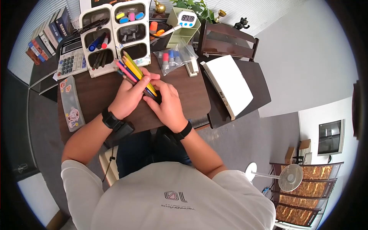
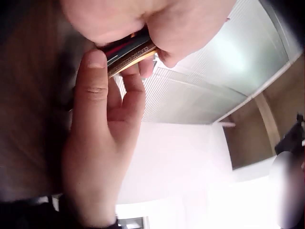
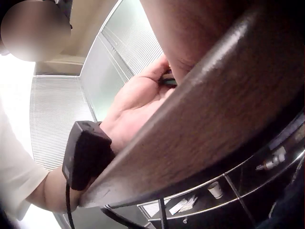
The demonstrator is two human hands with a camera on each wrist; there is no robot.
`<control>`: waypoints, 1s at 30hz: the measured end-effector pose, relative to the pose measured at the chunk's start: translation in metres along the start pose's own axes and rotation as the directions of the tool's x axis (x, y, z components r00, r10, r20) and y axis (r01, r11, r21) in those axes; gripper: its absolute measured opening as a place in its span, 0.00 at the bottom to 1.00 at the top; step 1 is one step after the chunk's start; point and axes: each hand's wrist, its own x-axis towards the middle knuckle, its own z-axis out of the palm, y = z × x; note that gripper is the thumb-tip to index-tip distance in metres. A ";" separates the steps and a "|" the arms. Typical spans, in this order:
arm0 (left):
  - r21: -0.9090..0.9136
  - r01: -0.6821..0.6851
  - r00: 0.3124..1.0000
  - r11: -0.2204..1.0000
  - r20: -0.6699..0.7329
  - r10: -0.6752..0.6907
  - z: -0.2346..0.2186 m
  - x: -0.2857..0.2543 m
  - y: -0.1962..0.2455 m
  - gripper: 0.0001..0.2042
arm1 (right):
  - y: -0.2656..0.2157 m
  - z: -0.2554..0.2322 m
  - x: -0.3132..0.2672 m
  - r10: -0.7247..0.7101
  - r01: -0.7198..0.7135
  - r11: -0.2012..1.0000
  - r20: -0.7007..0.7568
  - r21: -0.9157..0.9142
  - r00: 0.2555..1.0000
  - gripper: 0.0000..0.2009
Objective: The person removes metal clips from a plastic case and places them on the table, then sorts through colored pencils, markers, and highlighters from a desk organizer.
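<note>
A bundle of colored pencils [image 1: 135, 69] slants over the desk, with yellow, green, pink and blue ones among them. Around its middle, the left hand [image 1: 129, 94] grips it. The right hand [image 1: 168, 104] holds the lower ends between thumb and fingers, touching the left hand. In the left wrist view the pencils [image 2: 136, 52] run between the left hand [image 2: 176, 24] above and the right hand [image 2: 102, 124] below. Much of the bundle is hidden in the right wrist view, behind the right hand [image 3: 190, 33] and left hand [image 3: 136, 107].
A white organizer [image 1: 113, 38] with pens and highlighters stands at the desk's back, beside a calculator [image 1: 71, 64]. A sticker-covered case [image 1: 71, 103] lies left. Right of the hands are a clear bag [image 1: 176, 58], a stapler [image 1: 192, 68] and a white book or box [image 1: 230, 84].
</note>
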 end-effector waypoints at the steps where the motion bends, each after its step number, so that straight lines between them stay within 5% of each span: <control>1: 0.233 -0.145 0.989 0.962 0.059 0.135 0.002 -0.003 0.007 0.06 | 0.001 0.002 0.000 -0.008 0.008 1.000 -0.011 -0.007 1.000 0.26; 2: 0.440 -0.291 0.957 0.850 0.148 0.251 0.002 -0.003 0.009 0.05 | 0.002 0.003 0.001 -0.019 0.019 1.000 -0.022 -0.014 1.000 0.25; 3: 0.356 -0.317 0.948 0.879 0.153 0.280 0.003 -0.004 0.007 0.05 | 0.003 0.004 0.002 -0.014 0.013 1.000 -0.024 -0.013 1.000 0.25; 5: 0.492 -0.319 0.947 0.810 0.196 0.254 -0.004 -0.004 0.008 0.04 | 0.002 0.004 0.003 -0.156 0.152 0.986 -0.051 -0.069 0.986 0.22; 7: 0.691 -0.269 0.963 0.671 0.213 0.167 -0.001 -0.004 0.013 0.03 | 0.004 0.003 0.002 -0.141 0.138 0.988 -0.041 -0.072 0.989 0.20; 12: 0.685 -0.221 0.974 0.694 0.185 0.128 0.000 0.006 0.003 0.02 | 0.008 0.005 0.002 -0.073 0.072 0.997 -0.072 -0.017 0.995 0.16; 17: 0.509 -0.068 0.997 0.858 0.063 0.042 -0.013 0.010 -0.002 0.04 | 0.010 0.003 0.002 -0.100 0.101 0.995 -0.038 0.021 0.994 0.13; 22: 0.590 -0.081 0.996 0.803 0.082 0.040 -0.012 0.009 -0.004 0.08 | 0.007 0.002 0.000 -0.094 0.095 0.996 -0.139 -0.002 0.986 0.11; 25: 0.152 -0.020 0.997 0.988 -0.074 0.032 -0.011 0.000 -0.010 0.09 | 0.005 -0.002 -0.001 -0.077 0.081 0.996 -0.102 0.028 0.992 0.12; 30: -0.081 0.111 0.961 0.991 -0.246 -0.128 -0.009 -0.026 0.008 0.12 | 0.000 -0.008 -0.007 -0.115 0.117 0.992 -0.040 0.036 0.993 0.12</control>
